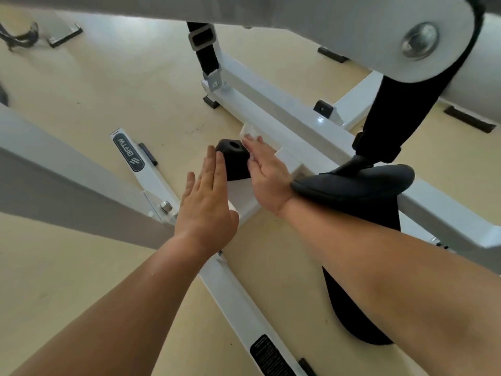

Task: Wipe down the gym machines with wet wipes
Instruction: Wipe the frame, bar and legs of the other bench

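The right hand (267, 175) lay flat, fingers straight, pressing a crumpled white wet wipe (250, 132) onto the white steel machine frame (298, 123), beside a black rubber bumper (234, 161). The left hand (206, 202) was flat and empty. Wiping seemed underway, with other bars likely left.

A rubber block (234, 161) sits on the frame bar (284, 118), the left hand (206, 210) just left of it, the right hand (267, 177) just right. The wipe (249, 132) lies under the right fingers (253, 150) behind the block; a shoe (352, 183) rests on the bar beside that wrist.
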Available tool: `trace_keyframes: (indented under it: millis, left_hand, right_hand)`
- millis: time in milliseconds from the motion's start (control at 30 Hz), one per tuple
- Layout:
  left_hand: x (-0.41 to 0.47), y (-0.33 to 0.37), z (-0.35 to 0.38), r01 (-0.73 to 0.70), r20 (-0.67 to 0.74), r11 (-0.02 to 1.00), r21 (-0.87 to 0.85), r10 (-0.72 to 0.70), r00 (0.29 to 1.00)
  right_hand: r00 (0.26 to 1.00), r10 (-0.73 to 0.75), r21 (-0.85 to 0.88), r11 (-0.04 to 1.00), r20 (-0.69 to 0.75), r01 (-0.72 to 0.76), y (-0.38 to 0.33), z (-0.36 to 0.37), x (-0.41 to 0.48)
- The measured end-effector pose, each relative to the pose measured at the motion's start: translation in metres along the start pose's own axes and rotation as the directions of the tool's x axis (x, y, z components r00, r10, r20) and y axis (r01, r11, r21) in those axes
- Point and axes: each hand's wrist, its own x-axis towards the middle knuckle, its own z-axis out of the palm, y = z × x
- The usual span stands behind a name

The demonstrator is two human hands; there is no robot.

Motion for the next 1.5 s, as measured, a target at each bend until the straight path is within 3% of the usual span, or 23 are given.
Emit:
trace_keyframes:
  millis: [67,133,300,433,600,667,800,867,967,1067,1167,1267,1367,1500]
  left_hand:
    - [-0.005,-0.002,0.000,0.020,0.025,1.000,-0.018,-0.019,1.000]
    - [-0.005,-0.001,-0.004,0.022,0.033,0.999,-0.042,-0.021,0.999]
    - [-0.005,0.005,-0.009,0.037,0.045,0.996,-0.077,-0.034,0.998]
    - [-0.007,0.002,-0.006,0.036,0.038,0.994,-0.099,-0.032,0.999]
    - [-0.007,-0.005,-0.002,0.029,0.032,0.987,-0.159,-0.024,0.999]
    - [-0.007,-0.003,0.002,0.038,0.023,0.981,-0.188,-0.035,0.999]
    - [-0.006,-0.003,0.006,0.049,0.015,0.976,-0.213,-0.046,0.999]
    - [-0.006,-0.004,0.007,0.045,0.017,0.977,-0.207,-0.043,0.999]
    - [-0.006,-0.005,0.010,0.050,0.019,0.979,-0.198,-0.048,0.999]
    - [-0.006,-0.007,0.013,0.048,0.023,0.979,-0.198,-0.045,0.999]
    - [-0.004,-0.009,0.011,0.026,0.030,0.979,-0.204,-0.020,0.999]
    - [-0.006,-0.010,0.005,-0.019,0.019,0.964,-0.266,0.025,1.000]
    - [-0.013,-0.007,0.002,0.021,-0.001,0.896,-0.444,-0.024,1.000]
    - [-0.020,-0.006,0.003,0.109,-0.042,0.899,-0.424,-0.140,0.989]
  right_hand:
    - [0.984,-0.177,-0.124,0.977,-0.005,0.175,-0.003,0.000,-0.005]
    - [0.968,-0.252,-0.183,0.952,-0.011,0.245,-0.003,-0.004,0.000]
    - [0.999,0.028,-0.174,0.984,-0.036,-0.033,-0.006,-0.011,0.016]
    - [0.986,-0.043,-0.196,0.981,-0.159,0.011,-0.015,-0.014,0.014]
    - [0.936,-0.270,-0.148,0.959,-0.224,0.241,-0.034,-0.010,0.005]
    - [0.958,-0.188,-0.072,0.982,-0.216,0.176,-0.035,-0.006,0.010]
    - [0.986,0.153,0.023,0.988,-0.068,-0.151,-0.028,-0.007,0.020]
    - [0.986,0.167,-0.024,0.986,-0.014,-0.168,-0.027,-0.007,0.022]
    - [0.991,0.131,-0.079,0.989,0.019,-0.129,-0.027,-0.010,0.021]
    - [0.994,0.063,-0.126,0.989,-0.084,-0.074,-0.026,-0.013,0.018]
    - [0.964,-0.185,-0.329,0.937,-0.191,0.114,-0.039,-0.007,0.015]
    - [0.932,-0.360,-0.398,0.859,-0.023,0.322,-0.051,-0.003,0.012]
    - [0.918,-0.278,-0.494,0.778,0.284,0.388,-0.044,-0.009,0.018]
    - [0.919,-0.236,-0.544,0.749,0.315,0.379,-0.043,-0.008,0.023]
